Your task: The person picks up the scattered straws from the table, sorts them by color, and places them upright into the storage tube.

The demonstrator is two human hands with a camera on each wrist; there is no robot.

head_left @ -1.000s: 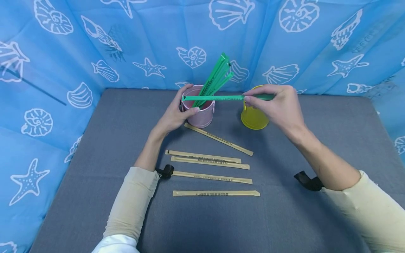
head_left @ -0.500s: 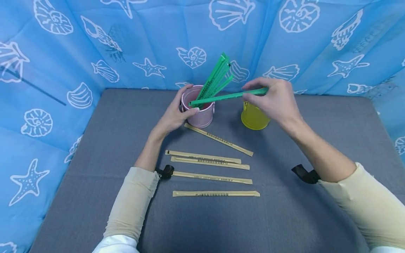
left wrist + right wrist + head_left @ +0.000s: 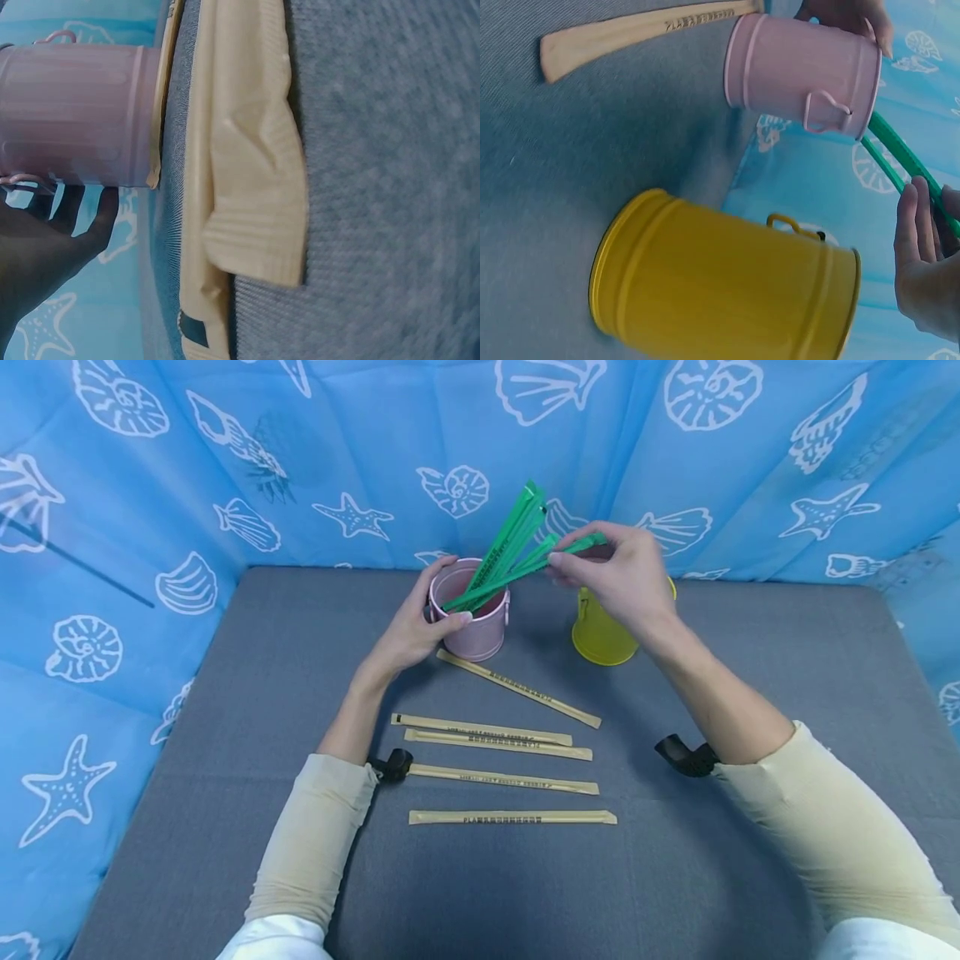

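Observation:
My left hand (image 3: 405, 631) grips the left side of a small pink bucket (image 3: 482, 637), thumb over the near rim. Several green wrapped straws (image 3: 516, 531) stand in it, leaning to the right. With fingertips and thumb my right hand (image 3: 630, 575) pinches another green wrapped straw (image 3: 498, 583), which slants down leftward until its lower end overlaps the bucket's mouth. In the right wrist view this green straw (image 3: 896, 142) meets the bucket's open end. Below the right hand stands a yellow bucket (image 3: 602, 633), partly hidden by that hand.
Several tan paper-wrapped straws (image 3: 517, 817) lie on the grey tabletop (image 3: 525, 885) in front of the buckets. The nearest to the pink bucket is a slanted tan straw (image 3: 525, 692). A blue shell-print curtain (image 3: 375, 443) hangs behind the table.
My right hand has moved left and up, tilting its green straw from nearly level to slanted, with the lower end now at the pink bucket's mouth. The left hand keeps its grip.

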